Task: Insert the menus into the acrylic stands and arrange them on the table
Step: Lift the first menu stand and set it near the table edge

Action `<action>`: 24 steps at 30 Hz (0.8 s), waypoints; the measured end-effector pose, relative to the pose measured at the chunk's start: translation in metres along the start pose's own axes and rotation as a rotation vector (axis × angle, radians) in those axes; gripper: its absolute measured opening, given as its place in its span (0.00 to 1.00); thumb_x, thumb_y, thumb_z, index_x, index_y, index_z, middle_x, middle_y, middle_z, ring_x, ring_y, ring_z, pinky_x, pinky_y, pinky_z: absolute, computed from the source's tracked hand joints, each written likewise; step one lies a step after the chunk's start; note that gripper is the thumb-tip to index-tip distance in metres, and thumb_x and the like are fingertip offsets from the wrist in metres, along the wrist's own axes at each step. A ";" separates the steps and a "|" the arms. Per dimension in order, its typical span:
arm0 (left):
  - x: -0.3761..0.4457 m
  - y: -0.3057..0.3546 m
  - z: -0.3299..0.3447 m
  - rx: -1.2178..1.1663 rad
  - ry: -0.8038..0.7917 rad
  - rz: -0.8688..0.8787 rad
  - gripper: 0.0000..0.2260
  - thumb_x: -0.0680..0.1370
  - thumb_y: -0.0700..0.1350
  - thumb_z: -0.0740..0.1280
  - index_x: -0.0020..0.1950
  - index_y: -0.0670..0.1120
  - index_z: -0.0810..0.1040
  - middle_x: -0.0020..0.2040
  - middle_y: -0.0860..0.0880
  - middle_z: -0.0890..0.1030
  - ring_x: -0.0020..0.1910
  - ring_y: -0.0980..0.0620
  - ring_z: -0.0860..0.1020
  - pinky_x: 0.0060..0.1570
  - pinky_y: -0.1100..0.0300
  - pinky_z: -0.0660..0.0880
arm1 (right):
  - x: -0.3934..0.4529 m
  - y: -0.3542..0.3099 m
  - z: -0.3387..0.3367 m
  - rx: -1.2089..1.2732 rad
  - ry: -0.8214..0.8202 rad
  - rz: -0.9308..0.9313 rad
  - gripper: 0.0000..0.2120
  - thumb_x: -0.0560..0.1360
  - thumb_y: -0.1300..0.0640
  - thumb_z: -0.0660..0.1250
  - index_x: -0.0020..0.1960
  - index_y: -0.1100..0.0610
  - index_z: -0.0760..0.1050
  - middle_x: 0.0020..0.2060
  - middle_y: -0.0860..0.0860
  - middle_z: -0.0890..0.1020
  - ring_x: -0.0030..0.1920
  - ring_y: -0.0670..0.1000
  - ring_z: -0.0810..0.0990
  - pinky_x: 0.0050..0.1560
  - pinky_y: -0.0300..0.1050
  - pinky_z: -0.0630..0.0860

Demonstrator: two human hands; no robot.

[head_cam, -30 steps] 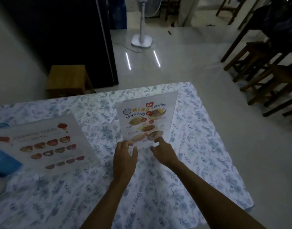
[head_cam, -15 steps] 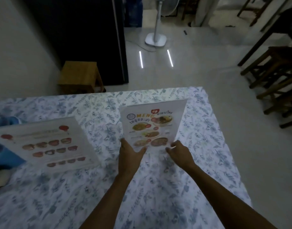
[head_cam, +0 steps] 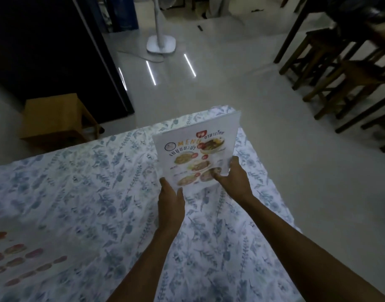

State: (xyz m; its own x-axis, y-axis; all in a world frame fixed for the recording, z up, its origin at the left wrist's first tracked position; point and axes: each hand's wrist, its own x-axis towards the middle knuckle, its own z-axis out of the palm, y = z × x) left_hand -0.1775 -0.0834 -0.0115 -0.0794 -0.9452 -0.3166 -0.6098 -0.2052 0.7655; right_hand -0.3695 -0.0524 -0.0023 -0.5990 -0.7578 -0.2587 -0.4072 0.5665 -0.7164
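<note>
Head view, white portrait menu card with food photos held at its two lower corners above the floral blue-and-white tablecloth, long axis running away and tilted right, printed face up, left hand clasped on the lower left corner, right hand pinching the lower right corner, second menu with red dishes lying flat at the left edge.

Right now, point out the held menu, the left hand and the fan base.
held menu (head_cam: 195, 149), head view, printed face.
left hand (head_cam: 170, 203), head view, back of hand.
fan base (head_cam: 161, 44), head view, white foot.
</note>
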 end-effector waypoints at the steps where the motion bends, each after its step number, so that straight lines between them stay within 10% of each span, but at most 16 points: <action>1: 0.005 0.006 0.002 0.008 0.020 0.018 0.29 0.82 0.43 0.63 0.79 0.38 0.53 0.70 0.35 0.71 0.66 0.37 0.75 0.60 0.46 0.76 | 0.005 0.000 -0.004 -0.010 0.010 -0.012 0.28 0.72 0.46 0.76 0.63 0.55 0.68 0.59 0.53 0.81 0.56 0.56 0.82 0.49 0.49 0.78; 24: 0.172 0.157 0.025 0.152 0.059 0.365 0.18 0.83 0.39 0.60 0.71 0.39 0.60 0.54 0.39 0.77 0.43 0.44 0.77 0.38 0.48 0.77 | 0.204 -0.080 -0.093 -0.156 0.125 -0.208 0.34 0.70 0.37 0.74 0.64 0.58 0.67 0.62 0.58 0.80 0.55 0.61 0.82 0.51 0.63 0.82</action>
State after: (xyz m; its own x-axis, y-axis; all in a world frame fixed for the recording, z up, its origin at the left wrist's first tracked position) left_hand -0.3070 -0.2723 0.0399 -0.2698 -0.9629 -0.0034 -0.6602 0.1824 0.7286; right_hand -0.5234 -0.2225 0.0618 -0.5683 -0.8224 -0.0280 -0.6252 0.4537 -0.6350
